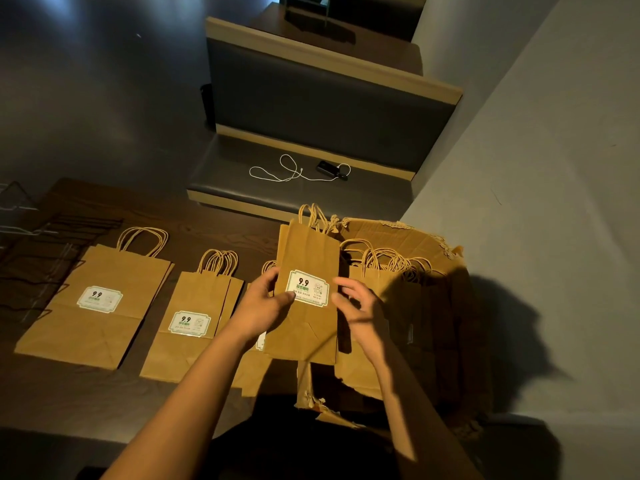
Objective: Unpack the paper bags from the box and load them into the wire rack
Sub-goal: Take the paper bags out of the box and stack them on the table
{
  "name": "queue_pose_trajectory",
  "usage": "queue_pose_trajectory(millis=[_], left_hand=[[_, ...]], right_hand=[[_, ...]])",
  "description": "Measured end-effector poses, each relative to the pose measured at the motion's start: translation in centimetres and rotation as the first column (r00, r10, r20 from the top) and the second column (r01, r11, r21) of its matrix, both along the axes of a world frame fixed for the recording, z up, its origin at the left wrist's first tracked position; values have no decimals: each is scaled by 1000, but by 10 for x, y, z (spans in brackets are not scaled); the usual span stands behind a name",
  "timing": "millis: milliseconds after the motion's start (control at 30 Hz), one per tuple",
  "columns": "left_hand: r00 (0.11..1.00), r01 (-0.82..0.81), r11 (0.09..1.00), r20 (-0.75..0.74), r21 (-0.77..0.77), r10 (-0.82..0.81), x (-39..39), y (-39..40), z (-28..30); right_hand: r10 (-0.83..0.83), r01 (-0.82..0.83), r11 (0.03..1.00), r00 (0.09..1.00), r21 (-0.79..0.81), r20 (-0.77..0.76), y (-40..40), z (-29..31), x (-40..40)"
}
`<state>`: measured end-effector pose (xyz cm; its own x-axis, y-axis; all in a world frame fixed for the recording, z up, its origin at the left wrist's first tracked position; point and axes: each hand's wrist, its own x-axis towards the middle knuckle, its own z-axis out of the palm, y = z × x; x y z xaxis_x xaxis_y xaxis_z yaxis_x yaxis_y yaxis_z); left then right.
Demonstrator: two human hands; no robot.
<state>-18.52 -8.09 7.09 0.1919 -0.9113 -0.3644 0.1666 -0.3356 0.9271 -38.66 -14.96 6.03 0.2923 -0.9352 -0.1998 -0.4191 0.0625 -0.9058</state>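
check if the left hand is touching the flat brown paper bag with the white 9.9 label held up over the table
Touching. The head view shows the left hand gripping the brown paper bag's left edge, thumb lying on its front beside the white label.

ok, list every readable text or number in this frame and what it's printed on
"9.9" on the sticker of the held bag; smaller print under it is too small to read.
"9.9" on the sticker of the large bag at far left; the rest is blurred.
"9.9" on the sticker of the middle pile's top bag; the rest is blurred.
Nothing readable on the cardboard box.
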Motion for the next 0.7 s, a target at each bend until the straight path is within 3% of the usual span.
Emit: queue_pose_trajectory(millis=[100,200,267,333,467,700], left_hand=[[999,-31,999,11,-7,31,1,0,-4],[998,-52,999,41,-8,53,5,0,-6],[997,-48,999,63,-18,49,5,1,-7],[997,-46,999,69,-18,47,5,2,-5],[997,-65,997,36,33,64,6,6,-5],[993,-113,990,-34,81,116,6,9,-13]], right_hand=[[-273,304,946,934,115,-231,-12,-30,-22],[-161,323,913,847,250,-507,-14,-86,-55],[-102,278,945,755,174,-648,-11,-120,-68],[-104,262,961,641,89,-761,0,-111,-61],[-102,240,970,551,40,-829,4,-92,-54],[-247,295,950,523,-99,-816,-1,-104,-73]])
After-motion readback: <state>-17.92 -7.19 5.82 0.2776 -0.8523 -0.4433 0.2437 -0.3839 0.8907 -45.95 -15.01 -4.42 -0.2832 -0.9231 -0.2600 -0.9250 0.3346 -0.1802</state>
